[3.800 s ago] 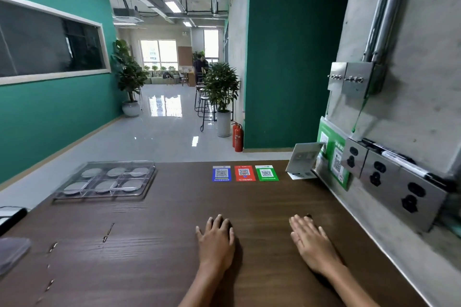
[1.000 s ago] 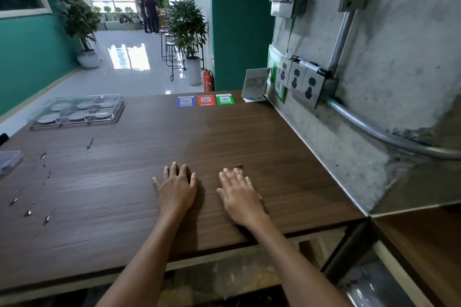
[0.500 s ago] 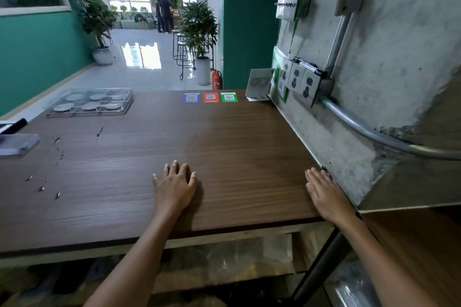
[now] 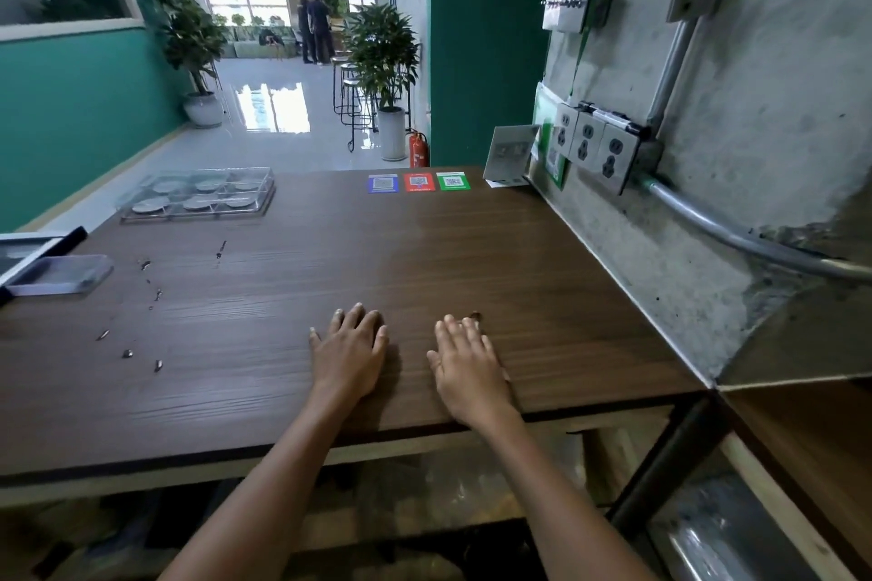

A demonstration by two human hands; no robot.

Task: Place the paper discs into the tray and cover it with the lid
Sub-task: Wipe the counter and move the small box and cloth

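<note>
A clear plastic tray [image 4: 127, 216] stands at the far left of the brown table [image 4: 472, 259]. Several grey paper discs [image 4: 152, 204] lie in its compartments under a clear lid [image 4: 264, 177]. My left hand [image 4: 349, 351] lies flat on the table near the front edge, fingers spread, holding nothing. Beside it, a short gap to the right, my right hand [image 4: 467, 366] also rests flat and empty. Both hands are far from the tray.
A small clear box [image 4: 59, 274] and a dark-edged item [image 4: 37, 245] sit at the left edge. Small metal bits [image 4: 127, 353] are scattered on the left. Blue, red and green QR cards [image 4: 418, 182] lie at the back. A concrete wall with sockets [image 4: 597, 146] bounds the right.
My right hand has come back from the table's right corner to lie flat next to my left hand. My left hand has stayed where it was. The tray has not moved.
</note>
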